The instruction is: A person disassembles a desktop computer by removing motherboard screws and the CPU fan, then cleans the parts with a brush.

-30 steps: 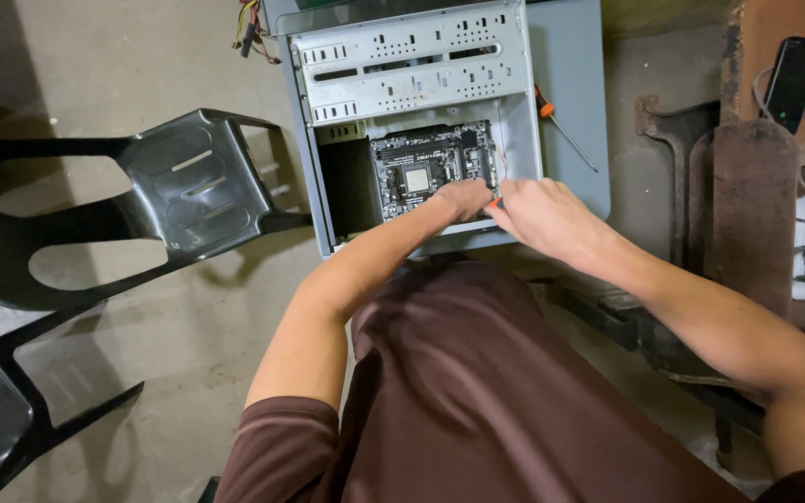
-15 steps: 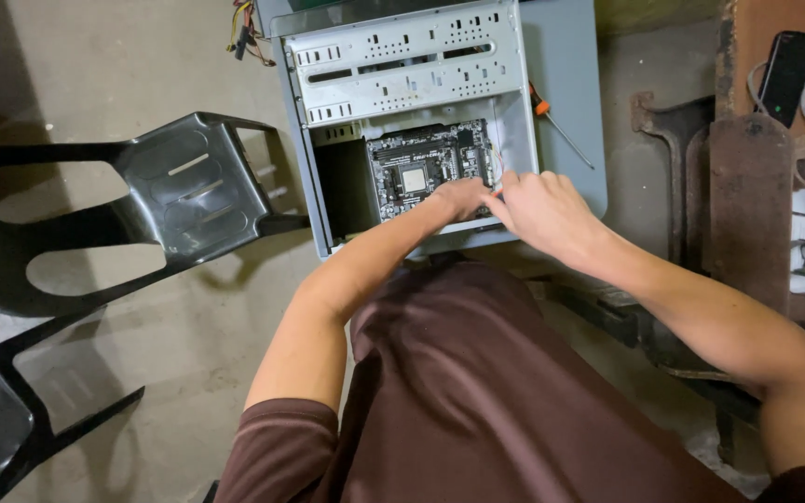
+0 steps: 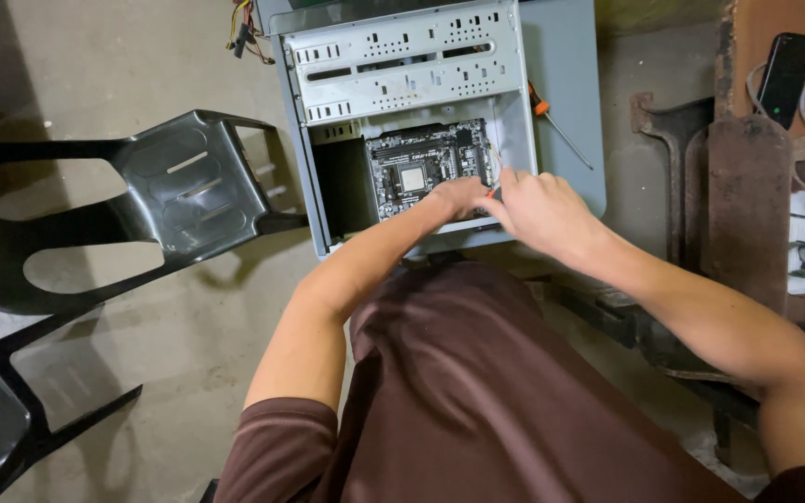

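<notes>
Floor: bare grey concrete, with an open grey metal computer case (image 3: 561,112) lying on its side on it.
Board: green-black motherboard (image 3: 426,163) sits inside the case, at its near end.
Left hand (image 3: 458,197): rests on the board's near edge; whether its fingers are together I cannot tell.
Right hand (image 3: 542,212): fingers pinched on something thin and orange at the board's right corner.
Advice: steady the board with the left hand and keep the tool upright.
Nearby: orange-handled screwdriver (image 3: 556,126) on the case panel; black plastic chair (image 3: 160,200) to the left.
</notes>
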